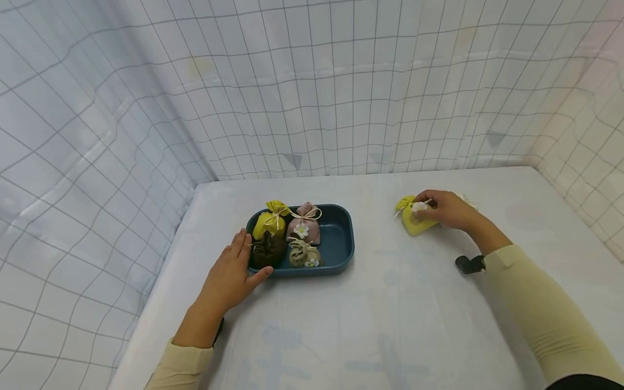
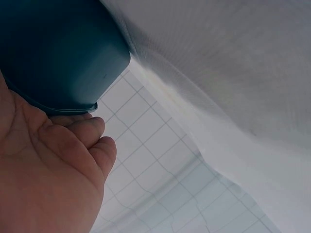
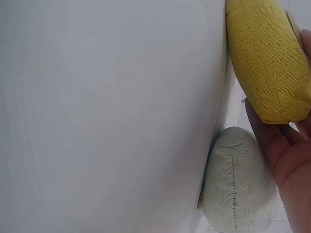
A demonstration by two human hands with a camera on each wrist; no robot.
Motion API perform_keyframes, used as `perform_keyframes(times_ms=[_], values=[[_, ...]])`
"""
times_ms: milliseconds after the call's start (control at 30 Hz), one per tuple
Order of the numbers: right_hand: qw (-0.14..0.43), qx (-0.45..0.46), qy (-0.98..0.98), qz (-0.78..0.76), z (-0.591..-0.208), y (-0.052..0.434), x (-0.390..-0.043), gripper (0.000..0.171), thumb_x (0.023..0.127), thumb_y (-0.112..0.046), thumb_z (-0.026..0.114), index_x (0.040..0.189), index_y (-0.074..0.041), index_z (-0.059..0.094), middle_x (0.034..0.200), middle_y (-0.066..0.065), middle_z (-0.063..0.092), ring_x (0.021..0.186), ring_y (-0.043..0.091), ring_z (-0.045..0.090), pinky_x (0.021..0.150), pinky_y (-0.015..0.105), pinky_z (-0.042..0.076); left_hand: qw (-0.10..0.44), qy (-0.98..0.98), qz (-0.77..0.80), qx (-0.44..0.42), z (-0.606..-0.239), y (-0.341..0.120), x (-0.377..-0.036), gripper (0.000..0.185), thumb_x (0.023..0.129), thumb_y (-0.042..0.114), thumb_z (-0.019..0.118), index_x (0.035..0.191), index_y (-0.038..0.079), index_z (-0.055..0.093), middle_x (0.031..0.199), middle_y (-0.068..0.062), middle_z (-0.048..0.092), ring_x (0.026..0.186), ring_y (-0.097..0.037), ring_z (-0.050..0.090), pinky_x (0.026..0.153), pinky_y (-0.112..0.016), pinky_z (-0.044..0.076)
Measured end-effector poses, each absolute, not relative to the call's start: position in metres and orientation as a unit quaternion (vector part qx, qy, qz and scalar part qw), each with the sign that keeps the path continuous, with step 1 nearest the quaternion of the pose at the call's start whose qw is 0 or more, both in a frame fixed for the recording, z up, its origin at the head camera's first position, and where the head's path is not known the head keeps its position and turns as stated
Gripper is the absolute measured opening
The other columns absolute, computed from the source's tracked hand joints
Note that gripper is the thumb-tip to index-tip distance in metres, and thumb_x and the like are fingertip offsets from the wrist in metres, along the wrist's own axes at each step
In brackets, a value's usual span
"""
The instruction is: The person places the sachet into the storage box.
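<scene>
A dark blue rectangular tray (image 1: pixel 336 238) holds several small drawstring pouches. My left hand (image 1: pixel 229 276) rests against its left end with fingers extended, the thumb at the front rim; the left wrist view shows the fingertips beside the tray wall (image 2: pixel 63 58). Off to the right, my right hand (image 1: pixel 450 210) pinches a yellow pouch (image 1: pixel 413 223) with a white flower and a cord bow. In the right wrist view the yellow pouch (image 3: pixel 269 58) is close to the tabletop. Beside that hand sits a whitish pouch (image 3: pixel 238 184), mostly hidden by the hand in the head view.
Inside the tray are a yellow pouch (image 1: pixel 263 225), a pink pouch (image 1: pixel 294 230), a dark brown pouch (image 1: pixel 269 252) and an olive-grey pouch (image 1: pixel 298 254). A white cloth covers the table (image 1: pixel 375 303). Grid-patterned curtains (image 1: pixel 341 97) surround it at the back and sides.
</scene>
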State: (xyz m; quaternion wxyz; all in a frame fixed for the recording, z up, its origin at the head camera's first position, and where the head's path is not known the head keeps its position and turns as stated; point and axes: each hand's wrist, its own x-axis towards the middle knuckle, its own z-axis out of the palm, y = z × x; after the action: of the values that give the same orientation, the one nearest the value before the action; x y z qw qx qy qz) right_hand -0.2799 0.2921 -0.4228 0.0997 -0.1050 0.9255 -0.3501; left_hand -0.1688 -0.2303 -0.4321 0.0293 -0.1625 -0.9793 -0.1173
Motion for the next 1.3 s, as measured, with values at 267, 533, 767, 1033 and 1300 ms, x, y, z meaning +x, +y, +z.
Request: perform_keyframes(times_ms=[267, 533, 767, 1033, 1300], values=[[0.057, -0.130, 0.924, -0.354, -0.423, 0.289, -0.281, 0.047, 0.091, -0.038, 0.074, 0.125, -0.007, 0.062, 0.124, 0.016, 0.060, 0.111, 0.032, 0.053, 0.089, 0.046, 0.047, 0.028, -0.979, -0.118, -0.162, -0.432, -0.230, -0.169, 0.101, 0.094, 0.062, 0.056, 0.154, -0.010, 0.019, 0.162, -0.025, 0.013, 0.146, -0.042, 0.019, 0.115, -0.057, 0.022], [0.030, -0.138, 0.919, -0.368, -0.419, 0.283, -0.279, 0.042, 0.090, -0.029, 0.076, 0.122, -0.006, 0.064, 0.123, 0.015, 0.062, 0.113, 0.033, 0.055, 0.095, 0.051, 0.045, 0.027, -0.979, -0.118, -0.162, -0.432, -0.230, -0.169, 0.100, 0.094, 0.061, 0.056, 0.154, -0.010, 0.019, 0.162, -0.026, 0.014, 0.146, -0.042, 0.019, 0.115, -0.057, 0.021], [0.015, -0.162, 0.918, -0.362, -0.414, 0.277, -0.279, 0.040, 0.091, -0.028, 0.076, 0.121, -0.005, 0.064, 0.123, 0.015, 0.062, 0.113, 0.033, 0.055, 0.098, 0.052, 0.044, 0.026, -0.980, -0.118, -0.161, -0.432, -0.231, -0.169, 0.101, 0.094, 0.062, 0.056, 0.154, -0.010, 0.019, 0.161, -0.026, 0.014, 0.146, -0.042, 0.020, 0.115, -0.057, 0.022], [0.003, -0.172, 0.917, -0.359, -0.411, 0.268, -0.279, 0.040, 0.091, -0.027, 0.075, 0.121, -0.004, 0.063, 0.123, 0.014, 0.061, 0.113, 0.031, 0.055, 0.098, 0.050, 0.047, 0.030, -0.980, -0.117, -0.161, -0.432, -0.231, -0.169, 0.100, 0.094, 0.062, 0.056, 0.153, -0.011, 0.020, 0.161, -0.026, 0.014, 0.146, -0.043, 0.021, 0.114, -0.058, 0.024], [0.004, -0.175, 0.912, -0.371, -0.406, 0.258, -0.280, 0.040, 0.090, -0.025, 0.077, 0.122, -0.006, 0.063, 0.124, 0.010, 0.061, 0.115, 0.027, 0.055, 0.096, 0.046, 0.050, 0.028, -0.980, -0.114, -0.158, -0.432, -0.230, -0.169, 0.101, 0.094, 0.062, 0.056, 0.154, -0.010, 0.020, 0.162, -0.025, 0.014, 0.145, -0.044, 0.022, 0.113, -0.059, 0.026]])
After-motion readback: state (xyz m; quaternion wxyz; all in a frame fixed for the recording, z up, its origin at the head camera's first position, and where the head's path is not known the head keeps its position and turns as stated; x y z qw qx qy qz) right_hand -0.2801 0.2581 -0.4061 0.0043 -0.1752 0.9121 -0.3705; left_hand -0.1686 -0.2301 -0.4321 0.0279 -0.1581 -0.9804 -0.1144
